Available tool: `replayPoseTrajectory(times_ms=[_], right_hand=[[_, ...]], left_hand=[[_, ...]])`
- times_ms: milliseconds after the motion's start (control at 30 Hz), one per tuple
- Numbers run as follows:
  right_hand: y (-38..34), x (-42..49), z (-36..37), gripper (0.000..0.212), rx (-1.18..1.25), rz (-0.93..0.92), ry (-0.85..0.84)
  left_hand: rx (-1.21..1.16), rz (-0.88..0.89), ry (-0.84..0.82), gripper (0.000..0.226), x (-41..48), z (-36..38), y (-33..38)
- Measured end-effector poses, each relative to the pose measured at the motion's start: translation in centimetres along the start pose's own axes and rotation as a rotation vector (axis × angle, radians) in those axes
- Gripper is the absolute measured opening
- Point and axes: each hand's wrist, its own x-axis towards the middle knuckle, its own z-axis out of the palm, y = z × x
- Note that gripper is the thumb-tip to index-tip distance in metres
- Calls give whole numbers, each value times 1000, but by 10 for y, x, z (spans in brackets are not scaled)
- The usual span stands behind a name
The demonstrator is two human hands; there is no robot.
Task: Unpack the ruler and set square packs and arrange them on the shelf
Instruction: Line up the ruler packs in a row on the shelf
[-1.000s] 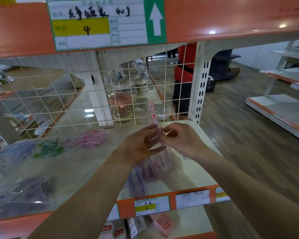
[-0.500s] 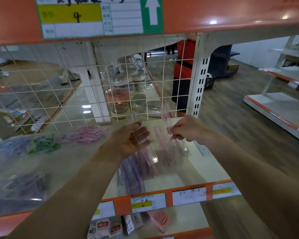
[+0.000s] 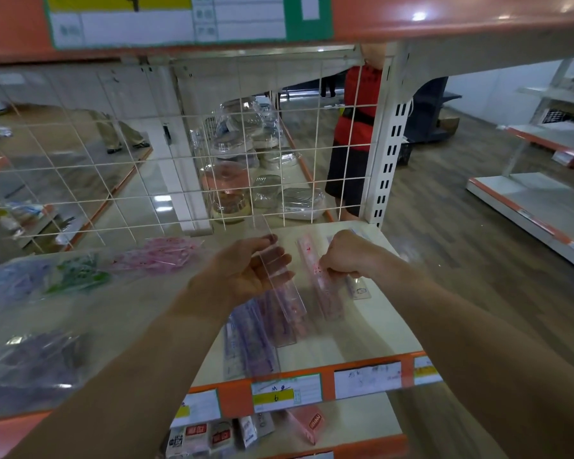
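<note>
The right hand (image 3: 343, 256) is clenched in a fist around a pink ruler pack (image 3: 323, 288), gripping it near its upper half, so the pack slants from above the knuckles down toward the shelf (image 3: 362, 329) below the wrist. Just to its left and apart from it, the left hand (image 3: 246, 271) holds a clear plastic sleeve (image 3: 272, 256) in loosely curled fingers, palm turned toward the right hand; the sleeve sticks up past the fingertips and runs down below the palm. Under the left hand, purple ruler packs (image 3: 251, 346) lie on the shelf, reaching to its front edge, where price labels (image 3: 285, 392) are stuck. Farther left of the left hand lie bags of pink packs (image 3: 159, 255) and green packs (image 3: 77, 278). Beyond both hands a wire grid (image 3: 146, 180) backs the shelf, and past the right hand stands a person in a red top (image 3: 357, 127)
</note>
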Motion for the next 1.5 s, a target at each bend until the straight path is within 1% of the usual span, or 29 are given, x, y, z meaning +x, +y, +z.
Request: replayPoseTrajectory(times_ms=[233, 333, 400, 467, 533, 567, 600, 667, 767, 833, 933, 1067, 1267, 1367, 1500], right_hand=[[-1, 6, 6, 26, -226, -43, 51], [1, 5, 6, 25, -261, -50, 71], [1, 0, -2, 22, -194, -98, 82], [0, -9, -15, 22, 27, -171, 56], [-2, -22, -30, 20, 282, -211, -19], [-3, -28, -36, 18, 370, -220, -59], [-4, -32, -41, 18, 412, -227, -86], [-4, -36, -46, 17, 395, -241, -105], [1, -38, -44, 12, 352, -255, -78], [7, -39, -44, 10, 379, -241, -38], [20, -41, -45, 8, 425, -198, 14], [34, -41, -45, 11, 402, -164, 64], [36, -34, -45, 14, 314, -201, 154], [42, -21, -50, 18, 332, -104, 171], [57, -7, -48, 23, 260, 20, 116]], left_hand=[[7, -9, 34, 19, 0, 3, 0], [20, -2, 39, 20, 0, 5, 0], [29, -2, 29, 17, 1, 4, 1], [57, 0, 27, 15, 3, 4, 2], [80, 13, 32, 14, 5, 5, 4], [67, 20, 30, 14, 6, 8, 6], [44, 25, 22, 14, 6, 12, 7], [13, 39, 5, 14, 7, 24, 10], [31, 56, -32, 15, 7, 44, 11], [111, 59, -49, 13, 9, 53, 9], [218, 58, -31, 11, 14, 60, 1], [204, 19, -39, 8, 18, 70, -9], [264, 28, -57, 9, 23, 88, -16], [294, 18, -30, 11, 28, 85, -16], [286, 9, 19, 12, 36, 68, -13]])
